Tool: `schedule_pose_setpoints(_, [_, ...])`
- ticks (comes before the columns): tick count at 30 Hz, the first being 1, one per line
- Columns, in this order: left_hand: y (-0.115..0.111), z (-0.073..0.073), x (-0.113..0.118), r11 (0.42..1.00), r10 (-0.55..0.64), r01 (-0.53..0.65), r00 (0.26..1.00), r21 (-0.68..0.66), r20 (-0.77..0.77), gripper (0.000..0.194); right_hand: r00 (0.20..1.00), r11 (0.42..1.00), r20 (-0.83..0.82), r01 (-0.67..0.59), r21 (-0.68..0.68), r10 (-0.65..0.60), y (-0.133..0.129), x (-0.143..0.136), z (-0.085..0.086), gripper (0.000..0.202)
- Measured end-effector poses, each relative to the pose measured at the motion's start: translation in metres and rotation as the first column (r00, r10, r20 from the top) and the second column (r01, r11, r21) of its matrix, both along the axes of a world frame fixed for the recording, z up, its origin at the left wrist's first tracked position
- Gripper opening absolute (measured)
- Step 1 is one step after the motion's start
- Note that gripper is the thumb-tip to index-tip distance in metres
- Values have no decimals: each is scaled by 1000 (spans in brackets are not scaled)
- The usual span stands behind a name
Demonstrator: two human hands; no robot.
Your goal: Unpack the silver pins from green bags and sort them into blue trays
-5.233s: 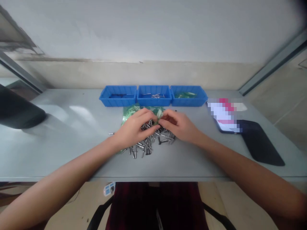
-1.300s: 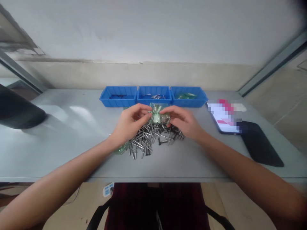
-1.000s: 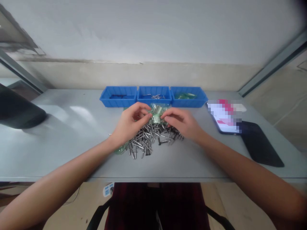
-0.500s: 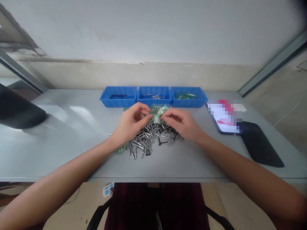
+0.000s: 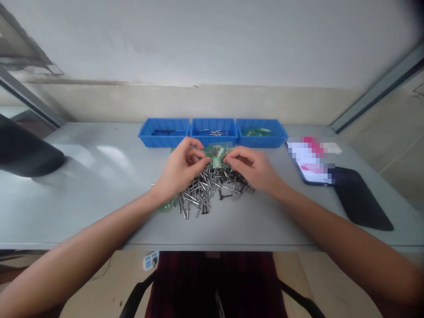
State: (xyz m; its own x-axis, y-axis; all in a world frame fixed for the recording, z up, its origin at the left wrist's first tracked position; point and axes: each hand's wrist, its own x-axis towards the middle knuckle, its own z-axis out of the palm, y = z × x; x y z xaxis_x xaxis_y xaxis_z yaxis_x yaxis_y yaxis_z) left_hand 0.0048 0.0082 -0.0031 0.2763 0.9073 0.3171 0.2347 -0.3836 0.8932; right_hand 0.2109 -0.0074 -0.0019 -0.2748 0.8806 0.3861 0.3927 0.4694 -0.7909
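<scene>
Between my two hands is a small clear green plastic bag (image 5: 217,157) with several pale, slim pieces inside. My left hand (image 5: 185,165) pinches its left edge between thumb and fingers. At the opposite edge, the fingertips of my right hand (image 5: 253,168) are closed on the plastic. Below the bag, a loose heap of rivets (image 5: 195,194), silver and black, lies on the grey table. Another bit of green plastic (image 5: 169,205) shows at the heap's left side, partly under my left wrist.
Three blue bins stand against the wall: the left bin (image 5: 165,140) holds dark pieces, the middle bin (image 5: 214,139) silver rivets, the right bin (image 5: 261,140) green bags. A phone (image 5: 309,168) and a black flat object (image 5: 362,198) lie right. A dark cylinder (image 5: 29,150) stands left.
My right hand has shifted slightly to the right, and the bag looks a little more spread between my hands. The heap and bins are unchanged.
</scene>
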Motion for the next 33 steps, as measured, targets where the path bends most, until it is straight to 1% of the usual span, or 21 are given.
schedule_pose_setpoints(4, [-1, 2, 1, 1000, 25, -25, 999, 18, -31, 24, 1000, 1000, -22, 10, -13, -10, 1, 1, 0, 14])
schedule_pose_setpoints(6, [-2, 3, 1, 998, 41, -39, 997, 39, -63, 24, 997, 998, -54, 58, -40, -60, 4, 5, 0, 16])
schedule_pose_setpoints(8, [-2, 3, 0, 997, 43, -36, 993, 68, -112, 24, 985, 987, -100, 132, -88, -140, 9, 9, 1, 17])
schedule_pose_setpoints(9, [-3, 3, 0, 996, 37, -25, 989, 85, -144, 25, 975, 980, -136, 158, -122, -174, 11, 12, 1, 18])
schedule_pose_setpoints(13, [-6, 2, -2, 989, -33, 77, 947, 124, -321, 25, 909, 954, -337, 165, -251, -246, 20, 19, 4, 32])
schedule_pose_setpoints(15, [-8, 1, -3, 983, -60, 125, 911, 133, -409, 24, 883, 938, -373, 174, -301, -284, 23, 20, 5, 39])
schedule_pose_setpoints(17, [-8, 0, -3, 975, -58, 155, 873, 161, -484, 22, 873, 925, -377, 183, -334, -309, 24, 20, 6, 46])
schedule_pose_setpoints(20, [-5, -2, -5, 956, -34, 194, 819, 220, -573, 19, 879, 914, -357, 183, -361, -317, 25, 20, 3, 55])
schedule_pose_setpoints(24, [-2, -2, -6, 923, -6, 248, 773, 294, -635, 17, 893, 907, -331, 164, -389, -304, 26, 20, -3, 66])
schedule_pose_setpoints(29, [-3, -2, -5, 913, -14, 284, 738, 292, -675, 18, 903, 880, -272, 194, -433, -333, 26, 20, -6, 82])
schedule_pose_setpoints(33, [-5, -1, -5, 911, -29, 308, 711, 275, -702, 19, 918, 896, -244, 199, -396, -312, 28, 24, -12, 84])
